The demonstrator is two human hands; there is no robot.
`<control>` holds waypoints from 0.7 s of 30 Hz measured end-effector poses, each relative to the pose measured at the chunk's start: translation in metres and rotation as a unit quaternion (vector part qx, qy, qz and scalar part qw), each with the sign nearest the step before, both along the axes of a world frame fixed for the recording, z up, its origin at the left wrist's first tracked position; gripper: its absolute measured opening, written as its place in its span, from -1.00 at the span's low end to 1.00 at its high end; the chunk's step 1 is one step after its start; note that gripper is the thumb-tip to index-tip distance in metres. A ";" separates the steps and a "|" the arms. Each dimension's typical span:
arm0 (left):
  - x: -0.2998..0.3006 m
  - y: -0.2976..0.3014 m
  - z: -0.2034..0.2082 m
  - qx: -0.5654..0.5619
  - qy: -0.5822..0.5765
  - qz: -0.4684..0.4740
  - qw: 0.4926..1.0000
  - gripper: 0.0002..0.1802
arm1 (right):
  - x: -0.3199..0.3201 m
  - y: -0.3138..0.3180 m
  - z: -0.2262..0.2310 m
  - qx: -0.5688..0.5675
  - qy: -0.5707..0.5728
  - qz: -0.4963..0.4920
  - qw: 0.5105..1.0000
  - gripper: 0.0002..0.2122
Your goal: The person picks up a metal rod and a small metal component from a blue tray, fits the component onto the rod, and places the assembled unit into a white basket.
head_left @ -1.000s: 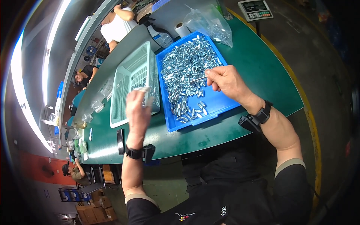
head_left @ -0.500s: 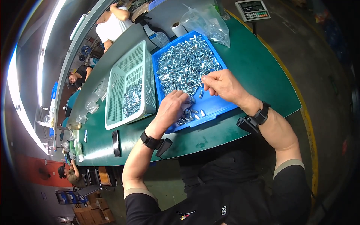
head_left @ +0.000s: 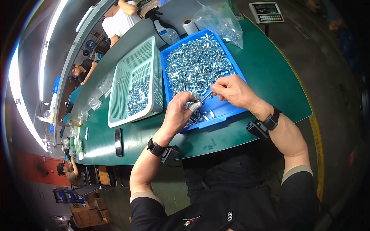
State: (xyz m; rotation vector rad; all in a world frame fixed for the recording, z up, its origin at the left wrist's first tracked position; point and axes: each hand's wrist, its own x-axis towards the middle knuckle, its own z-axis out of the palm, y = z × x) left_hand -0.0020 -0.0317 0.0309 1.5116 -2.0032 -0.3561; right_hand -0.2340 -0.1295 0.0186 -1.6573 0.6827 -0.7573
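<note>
My right hand grips a thin metal rod, which slants down to the left over a blue tray. The rod's lower end meets the fingertips of my left hand. White wraps cover my left thumb and a finger, which are pinched together; whatever sits between them is too small or hidden to make out. Small shiny metal cylinders heap up in the tray's far part. A smaller group of the same parts lies below my left fingers, at the tray's near edge.
Left of the tray stands a pale green basket with more metal parts. A phone lies on the green table. Behind are a spray bottle, a white roll, a plastic bag and a scale. Other people sit beyond.
My left hand has turned and lifted slightly, bringing its wrapped fingertips to the rod's end. My right hand has shifted a little, and the rod now tilts more steeply.
</note>
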 end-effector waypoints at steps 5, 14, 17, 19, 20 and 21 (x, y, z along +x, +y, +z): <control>-0.006 0.000 0.001 0.004 0.022 0.008 1.000 -0.77 | 0.001 -0.002 -0.006 -0.002 -0.026 0.001 1.000 -0.66; -0.024 -0.003 0.005 -0.053 -0.018 -0.023 0.998 -0.78 | -0.001 0.002 -0.004 -0.004 0.066 0.089 0.994 -0.58; -0.029 -0.001 0.011 -0.057 -0.025 -0.026 0.998 -0.78 | 0.002 0.003 -0.008 0.002 0.039 0.082 0.996 -0.58; -0.029 0.000 0.015 -0.058 -0.027 -0.022 0.998 -0.78 | 0.002 0.003 -0.008 0.000 0.029 0.069 0.997 -0.58; -0.026 0.000 0.018 -0.078 -0.055 -0.022 0.995 -0.79 | 0.002 0.002 -0.008 0.004 0.004 0.065 0.998 -0.59; -0.023 0.001 0.022 -0.098 -0.084 -0.022 0.991 -0.79 | 0.003 0.001 -0.008 0.008 -0.021 0.062 0.998 -0.61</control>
